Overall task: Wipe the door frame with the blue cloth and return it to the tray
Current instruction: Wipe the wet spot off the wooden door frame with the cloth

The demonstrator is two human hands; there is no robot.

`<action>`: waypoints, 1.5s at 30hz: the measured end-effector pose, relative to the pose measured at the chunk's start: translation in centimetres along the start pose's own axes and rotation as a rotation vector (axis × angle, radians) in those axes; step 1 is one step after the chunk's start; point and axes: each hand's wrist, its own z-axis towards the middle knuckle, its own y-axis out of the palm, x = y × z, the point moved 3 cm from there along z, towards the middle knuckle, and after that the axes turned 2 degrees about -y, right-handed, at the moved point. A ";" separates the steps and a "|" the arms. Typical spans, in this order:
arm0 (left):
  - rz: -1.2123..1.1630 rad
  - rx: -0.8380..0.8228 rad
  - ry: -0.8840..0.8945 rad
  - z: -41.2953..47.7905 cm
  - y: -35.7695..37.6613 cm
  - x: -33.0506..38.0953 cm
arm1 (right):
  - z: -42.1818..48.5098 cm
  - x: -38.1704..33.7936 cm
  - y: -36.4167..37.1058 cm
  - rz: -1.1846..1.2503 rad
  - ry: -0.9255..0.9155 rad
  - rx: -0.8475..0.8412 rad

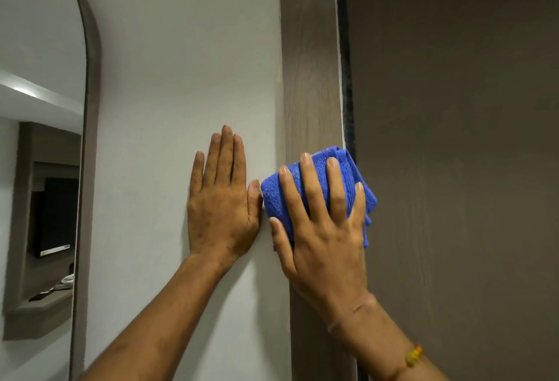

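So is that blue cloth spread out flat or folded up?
Folded. The blue cloth is a thick bunched pad under the right hand, layered edges showing, pressed against the door frame.

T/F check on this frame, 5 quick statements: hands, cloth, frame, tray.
1. The right hand presses the blue cloth against the door frame. True.
2. The left hand holds a second cloth. False: it is empty, lying flat and open on the white wall.
3. The tray is in view below the hands. False: no tray shows in this frame.
4. A mirror with a rounded top stands to the left of the wall. True.
5. The cloth hangs unfolded. False: it is bunched into a pad under the right hand's fingers.
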 end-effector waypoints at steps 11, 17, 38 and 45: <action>0.022 -0.011 0.005 0.0 -0.1 -0.1 | 13.3 1.1 -1.4 0.049 0.071 0.086; 0.011 -0.005 0.014 0.0 -0.2 0.0 | 5.0 0.4 -0.4 -0.005 -0.028 0.054; 0.004 0.005 0.022 0.2 -0.2 -0.1 | 11.3 0.7 -1.5 0.056 0.002 0.062; 0.009 0.001 0.035 0.1 -0.1 -0.2 | 6.4 0.2 -0.8 0.095 -0.011 0.101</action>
